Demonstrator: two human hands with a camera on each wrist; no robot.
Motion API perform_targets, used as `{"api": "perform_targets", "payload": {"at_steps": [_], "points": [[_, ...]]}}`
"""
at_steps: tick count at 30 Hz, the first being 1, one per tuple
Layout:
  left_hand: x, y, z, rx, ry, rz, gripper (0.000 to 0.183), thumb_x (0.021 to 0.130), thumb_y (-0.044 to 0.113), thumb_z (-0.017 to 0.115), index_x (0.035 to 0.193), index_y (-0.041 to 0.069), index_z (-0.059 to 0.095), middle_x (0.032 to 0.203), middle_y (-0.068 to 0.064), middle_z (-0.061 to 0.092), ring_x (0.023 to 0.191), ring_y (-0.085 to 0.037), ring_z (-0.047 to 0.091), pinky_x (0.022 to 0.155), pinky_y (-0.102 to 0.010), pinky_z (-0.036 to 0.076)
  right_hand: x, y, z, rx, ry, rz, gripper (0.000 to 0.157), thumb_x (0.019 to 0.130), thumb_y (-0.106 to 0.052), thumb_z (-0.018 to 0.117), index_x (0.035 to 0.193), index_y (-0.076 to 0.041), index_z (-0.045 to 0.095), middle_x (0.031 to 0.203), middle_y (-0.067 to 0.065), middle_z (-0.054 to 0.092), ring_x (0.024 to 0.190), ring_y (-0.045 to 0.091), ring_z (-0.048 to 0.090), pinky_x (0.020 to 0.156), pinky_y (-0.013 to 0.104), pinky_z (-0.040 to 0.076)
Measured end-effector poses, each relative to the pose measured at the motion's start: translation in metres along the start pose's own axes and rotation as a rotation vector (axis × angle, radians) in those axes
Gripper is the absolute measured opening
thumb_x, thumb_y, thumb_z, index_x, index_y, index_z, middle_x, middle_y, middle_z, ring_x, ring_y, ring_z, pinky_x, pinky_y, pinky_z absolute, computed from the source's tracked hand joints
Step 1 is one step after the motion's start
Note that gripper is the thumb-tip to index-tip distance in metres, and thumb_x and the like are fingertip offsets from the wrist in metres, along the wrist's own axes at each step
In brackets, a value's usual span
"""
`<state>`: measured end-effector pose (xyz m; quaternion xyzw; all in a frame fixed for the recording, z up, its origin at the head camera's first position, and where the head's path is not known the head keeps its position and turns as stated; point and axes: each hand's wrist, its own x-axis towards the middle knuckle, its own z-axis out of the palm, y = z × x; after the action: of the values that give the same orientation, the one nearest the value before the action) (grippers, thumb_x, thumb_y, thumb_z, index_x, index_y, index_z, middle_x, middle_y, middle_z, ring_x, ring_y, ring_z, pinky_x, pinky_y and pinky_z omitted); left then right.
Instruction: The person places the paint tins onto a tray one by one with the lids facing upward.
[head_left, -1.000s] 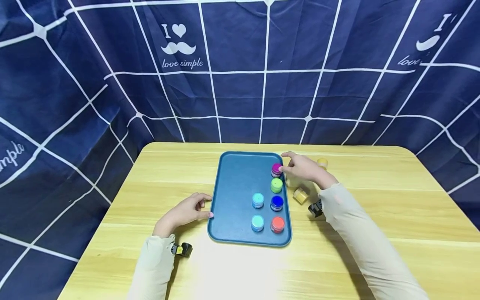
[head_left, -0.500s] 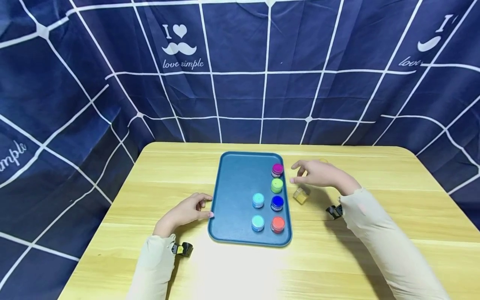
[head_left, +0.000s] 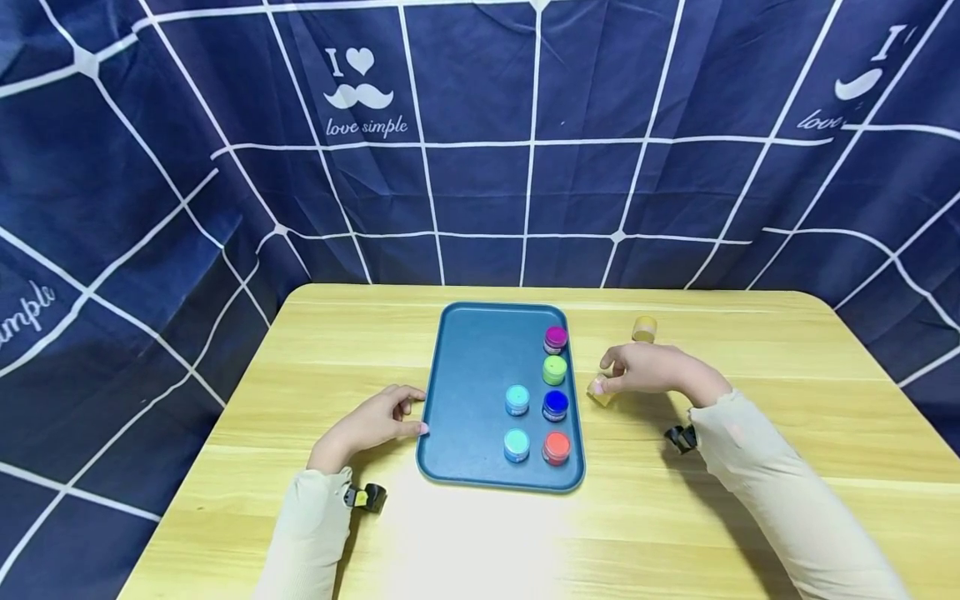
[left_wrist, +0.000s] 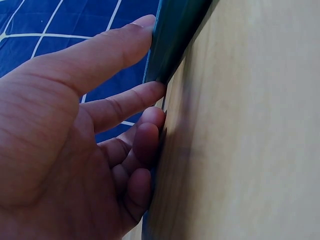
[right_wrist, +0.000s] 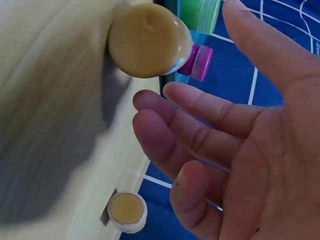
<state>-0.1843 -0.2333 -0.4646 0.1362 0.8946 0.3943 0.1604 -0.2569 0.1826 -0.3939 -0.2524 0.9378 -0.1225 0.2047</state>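
My left hand [head_left: 372, 423] touches the left edge of a dark blue tray [head_left: 472, 477] with straight thumb and index fingertips; in the left wrist view its other fingers bend inward. Right of the tray, my right hand [head_left: 651, 369] is over a small ochre paint jar [right_wrist: 145, 42], which seems to lie on its side. Thumb and fingers stand apart there, not gripping it. On the tray stand lidded jars: magenta [head_left: 555, 338], green [head_left: 554, 369], dark blue [head_left: 555, 404] and red [head_left: 556, 448] along the right, with two light blue ones [head_left: 517, 400] beside them.
Another ochre jar [head_left: 644, 328] is on the wooden table [head_left: 750, 358], behind my right hand. A navy curtain [head_left: 480, 192] with white lines hangs behind the table's far edge. A black wrist camera [head_left: 681, 438] sits under the right sleeve.
My right hand has left the magenta jar at the tray's far right and come back toward the nearer ochre jar outside the tray. My left hand stays at the tray's edge.
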Motion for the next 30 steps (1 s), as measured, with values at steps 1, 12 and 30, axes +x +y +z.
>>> {"api": "perform_targets", "payload": {"at_steps": [1,12,30], "points": [[0.000,0.000,0.000,-0.001,-0.001,0.001,0.051,0.086,0.026,0.073,0.127,0.002,0.056,0.094,-0.006,0.047,0.084,-0.018,0.043,0.075,-0.030,0.036,0.000,0.000,0.001,0.011,-0.005,-0.005,0.054,0.087,-0.045,0.067,0.112,0.002,0.063,0.080,-0.001,0.064,0.069,0.009,0.052,0.063,0.029,0.044],[-0.001,0.002,0.000,0.000,-0.005,0.008,0.050,0.086,0.025,0.073,0.127,0.002,0.055,0.094,-0.006,0.047,0.084,-0.018,0.043,0.075,-0.029,0.036,-0.001,-0.002,0.008,0.019,-0.031,0.006,0.037,0.085,-0.044,0.068,0.097,-0.009,0.066,0.069,-0.005,0.050,0.062,0.009,0.041,0.056,0.026,0.032],[-0.001,0.002,-0.002,-0.016,-0.012,-0.003,0.050,0.086,0.025,0.073,0.127,0.001,0.055,0.094,-0.006,0.047,0.083,-0.018,0.042,0.074,-0.029,0.036,0.006,0.006,0.018,0.009,0.012,0.007,0.027,0.087,-0.038,0.068,0.090,-0.012,0.061,0.067,-0.004,0.040,0.063,0.011,0.041,0.057,0.028,0.029]]}}
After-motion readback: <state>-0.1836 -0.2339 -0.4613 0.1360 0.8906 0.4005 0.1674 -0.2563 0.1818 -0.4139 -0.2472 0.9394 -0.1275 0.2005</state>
